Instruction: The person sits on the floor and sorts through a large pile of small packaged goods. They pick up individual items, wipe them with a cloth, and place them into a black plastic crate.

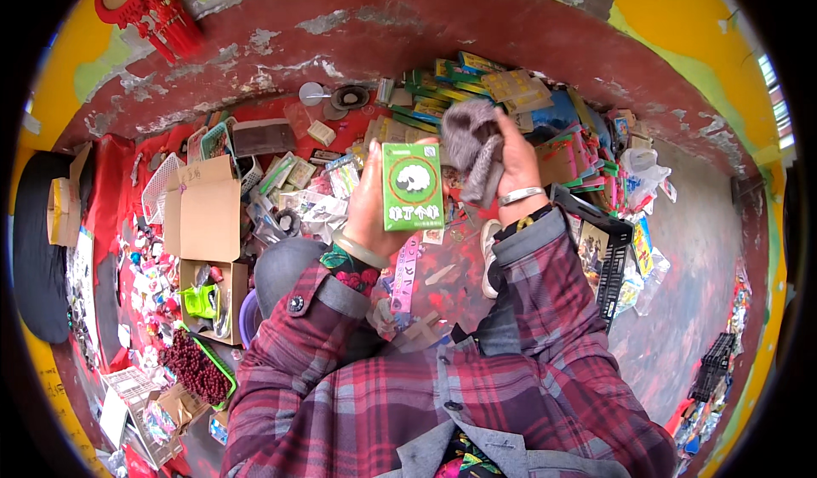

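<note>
One open brown cardboard box (202,221) on the left, then the left hand (371,204) wrapped snugly round a flat green rectangular sheep-print box (414,185); just beside that, the right hand's (518,162) closed on some crumpled fuzzy grey-brown cloth (468,138), near a black plastic crate (614,282).

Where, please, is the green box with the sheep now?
In the head view, the green box is near the middle, held in the left hand, just left of the grey cloth in the right hand.
</note>
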Available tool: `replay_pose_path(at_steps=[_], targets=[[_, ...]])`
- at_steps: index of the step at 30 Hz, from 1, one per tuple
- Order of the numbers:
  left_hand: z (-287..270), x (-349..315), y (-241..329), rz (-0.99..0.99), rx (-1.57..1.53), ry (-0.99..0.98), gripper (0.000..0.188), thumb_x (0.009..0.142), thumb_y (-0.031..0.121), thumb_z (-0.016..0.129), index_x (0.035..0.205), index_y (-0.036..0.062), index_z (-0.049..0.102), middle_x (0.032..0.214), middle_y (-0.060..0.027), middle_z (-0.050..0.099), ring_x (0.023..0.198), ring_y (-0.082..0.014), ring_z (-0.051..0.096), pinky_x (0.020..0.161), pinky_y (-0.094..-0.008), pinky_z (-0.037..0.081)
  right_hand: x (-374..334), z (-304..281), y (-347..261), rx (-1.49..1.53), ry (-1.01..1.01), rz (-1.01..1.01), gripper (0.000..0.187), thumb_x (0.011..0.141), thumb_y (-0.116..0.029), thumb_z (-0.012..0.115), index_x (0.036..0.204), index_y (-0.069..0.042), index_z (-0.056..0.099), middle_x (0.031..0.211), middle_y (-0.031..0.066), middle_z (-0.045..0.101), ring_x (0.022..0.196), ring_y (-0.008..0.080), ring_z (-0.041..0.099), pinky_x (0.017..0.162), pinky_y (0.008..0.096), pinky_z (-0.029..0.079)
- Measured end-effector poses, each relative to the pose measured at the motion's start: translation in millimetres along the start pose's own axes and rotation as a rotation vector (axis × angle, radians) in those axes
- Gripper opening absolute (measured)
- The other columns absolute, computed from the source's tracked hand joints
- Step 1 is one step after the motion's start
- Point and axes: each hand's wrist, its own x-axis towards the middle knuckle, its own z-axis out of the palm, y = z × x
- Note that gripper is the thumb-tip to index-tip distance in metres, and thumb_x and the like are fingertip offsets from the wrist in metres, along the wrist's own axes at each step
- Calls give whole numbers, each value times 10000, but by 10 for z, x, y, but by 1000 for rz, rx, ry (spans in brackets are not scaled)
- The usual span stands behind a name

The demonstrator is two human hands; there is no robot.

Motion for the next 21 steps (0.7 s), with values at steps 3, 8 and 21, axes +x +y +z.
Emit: replay_pose_path(at_steps=[3, 8, 21], targets=[[-136, 66, 33, 82, -22, 86, 638, 934, 565, 284, 1257, 46, 466, 967, -126, 612, 855, -229, 618, 751, -360, 514, -263, 241, -5, -156, -233, -375, 250, 933, -205, 516, 1067, -7, 590, 1000, 76, 633, 894, 158, 610, 803, 295, 489], [-338, 44, 25, 146, -298, -53, 548, 933, 534, 347, 1215, 90, 500, 1108, -109, 592, 1024, -246, 578, 904, -385, 462, -513, 293, 457, -1360, -788, -1158, 337, 827, -238, 620, 1120, -73, 601, 1163, 129, 577, 1176, 316, 479, 1007, 440, 331], [-92, 134, -73, 24, 108, 187, 634, 923, 587, 300, 1167, 42, 515, 993, -98, 609, 896, -223, 618, 772, -372, 522, 126, -109, 153, -279, -136, -133, 239, 929, -204, 528, 1002, 14, 597, 927, 66, 641, 804, 143, 611, 720, 273, 500]])
